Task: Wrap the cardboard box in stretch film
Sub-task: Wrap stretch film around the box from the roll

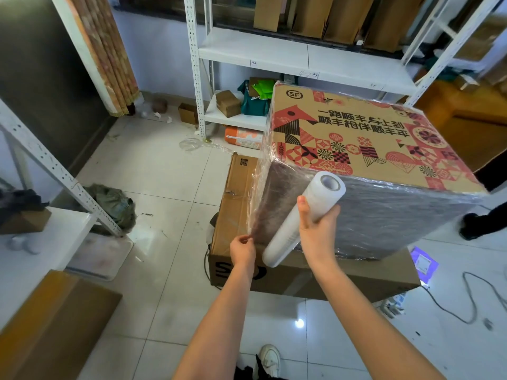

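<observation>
One printed cardboard box [356, 138], its sides already under film, sits on one plain carton [301, 275] on the white tiled floor [153, 193]. The right hand [318, 223] grasps one stretch film roll [301, 218]; the left hand [242, 249] fingers pinch the film's loose edge [253, 215] at the box's corner. White metal shelving [274, 53] stands behind.

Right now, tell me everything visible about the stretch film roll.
The stretch film roll is a long white cylinder with a hollow core showing at its upper end. It tilts, upper end against the wrapped cardboard box. The right hand grips its middle. A clear sheet runs from it to the left hand, which pinches the edge.
</observation>
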`<action>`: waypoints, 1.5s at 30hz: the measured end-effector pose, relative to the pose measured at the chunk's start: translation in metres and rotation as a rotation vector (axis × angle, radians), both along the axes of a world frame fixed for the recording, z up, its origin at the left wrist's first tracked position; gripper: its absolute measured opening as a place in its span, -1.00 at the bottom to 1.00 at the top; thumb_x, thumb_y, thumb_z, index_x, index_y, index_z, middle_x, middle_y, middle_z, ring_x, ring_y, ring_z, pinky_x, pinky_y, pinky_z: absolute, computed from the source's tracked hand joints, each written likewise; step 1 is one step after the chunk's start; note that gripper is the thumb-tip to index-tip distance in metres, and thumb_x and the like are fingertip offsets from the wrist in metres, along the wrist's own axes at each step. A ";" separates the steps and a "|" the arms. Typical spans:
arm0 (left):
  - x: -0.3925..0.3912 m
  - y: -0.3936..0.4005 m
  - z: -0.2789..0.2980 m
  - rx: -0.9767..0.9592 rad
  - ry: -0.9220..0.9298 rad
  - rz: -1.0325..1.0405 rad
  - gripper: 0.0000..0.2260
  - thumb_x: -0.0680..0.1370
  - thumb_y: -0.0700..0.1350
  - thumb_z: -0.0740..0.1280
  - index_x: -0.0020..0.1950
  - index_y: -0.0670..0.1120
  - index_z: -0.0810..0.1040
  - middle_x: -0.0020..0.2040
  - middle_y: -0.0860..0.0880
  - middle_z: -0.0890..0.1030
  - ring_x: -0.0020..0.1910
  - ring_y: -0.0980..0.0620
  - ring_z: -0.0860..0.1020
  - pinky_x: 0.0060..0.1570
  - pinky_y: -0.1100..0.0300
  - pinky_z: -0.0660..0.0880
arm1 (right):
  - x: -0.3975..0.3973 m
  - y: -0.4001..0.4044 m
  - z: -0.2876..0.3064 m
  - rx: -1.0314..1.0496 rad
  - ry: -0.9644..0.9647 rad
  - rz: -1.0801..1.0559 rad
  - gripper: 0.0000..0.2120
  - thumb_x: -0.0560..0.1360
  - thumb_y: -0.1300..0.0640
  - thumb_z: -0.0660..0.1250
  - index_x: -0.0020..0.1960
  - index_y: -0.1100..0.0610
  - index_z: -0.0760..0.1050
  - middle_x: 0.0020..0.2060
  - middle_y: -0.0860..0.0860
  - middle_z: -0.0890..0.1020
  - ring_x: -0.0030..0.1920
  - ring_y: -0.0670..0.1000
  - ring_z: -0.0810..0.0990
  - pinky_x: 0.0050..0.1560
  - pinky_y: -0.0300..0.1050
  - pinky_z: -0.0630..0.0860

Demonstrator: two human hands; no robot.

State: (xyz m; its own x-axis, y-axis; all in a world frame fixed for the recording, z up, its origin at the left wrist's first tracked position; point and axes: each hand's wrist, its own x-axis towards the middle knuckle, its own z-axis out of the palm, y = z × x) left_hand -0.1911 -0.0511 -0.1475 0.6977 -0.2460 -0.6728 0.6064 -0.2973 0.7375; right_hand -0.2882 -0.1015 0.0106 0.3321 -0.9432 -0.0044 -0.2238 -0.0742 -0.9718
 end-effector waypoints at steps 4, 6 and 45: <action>0.005 0.006 -0.004 0.031 -0.068 -0.014 -0.92 0.57 -0.19 0.32 -0.13 -0.08 0.51 -0.08 -0.14 0.61 -0.10 -0.07 0.55 -0.03 0.08 0.51 | -0.001 -0.001 0.001 -0.002 -0.002 0.007 -0.57 0.50 -0.03 0.34 0.16 0.12 0.17 -0.11 -0.14 0.45 -0.13 -0.21 0.49 -0.21 -0.33 0.43; 0.007 0.007 -0.004 0.047 -0.082 -0.013 -0.92 0.57 -0.19 0.31 -0.12 -0.09 0.53 -0.10 -0.13 0.61 -0.13 -0.06 0.54 -0.08 0.09 0.51 | -0.001 -0.002 0.001 -0.005 -0.001 0.009 -0.57 0.50 -0.03 0.34 0.16 0.12 0.17 -0.11 -0.13 0.45 -0.13 -0.21 0.49 -0.22 -0.33 0.43; 0.034 -0.070 -0.005 -0.468 0.143 -0.063 -0.26 0.22 0.55 0.27 0.26 0.15 0.53 0.23 0.00 0.58 0.25 -0.08 0.51 0.28 -0.10 0.38 | 0.003 -0.001 -0.004 0.004 -0.014 -0.020 -0.54 0.47 -0.04 0.37 0.14 0.12 0.19 -0.09 -0.14 0.47 -0.02 -0.05 0.52 -0.02 -0.13 0.46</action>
